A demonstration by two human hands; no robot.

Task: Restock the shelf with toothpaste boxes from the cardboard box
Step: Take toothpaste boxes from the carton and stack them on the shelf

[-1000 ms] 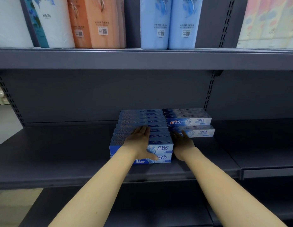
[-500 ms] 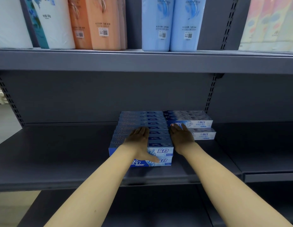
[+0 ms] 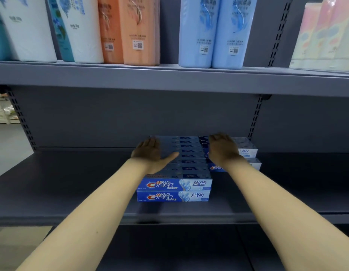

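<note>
My left hand [image 3: 150, 155] lies flat on the left edge of the two-high block of blue-and-white cardboard toothpaste boxes [image 3: 174, 185], fingers straight and held together, thumb spread out to the right across the box tops. My right hand [image 3: 221, 149] rests palm down on the shorter neighbouring stack of paler blue-and-white toothpaste boxes [image 3: 247, 153], fingers extended toward the back of the bay; whether their tips curl over the far edge I cannot tell, as they are blurred. Both stacks sit on the dark grey metal shelf [image 3: 72, 182], side by side and touching, the left block running from the back panel forward to near the front lip, with its red-lettered end faces turned toward me, the right stack set further back. Both of my bare forearms reach in from the lower corners of the view. On the grey upper shelf [image 3: 169, 79] stand white plastic bottles [image 3: 79, 32], orange plastic bottles [image 3: 138, 30] and light blue plastic bottles [image 3: 210, 32], and pastel packs [image 3: 326, 36] at the far right.
</note>
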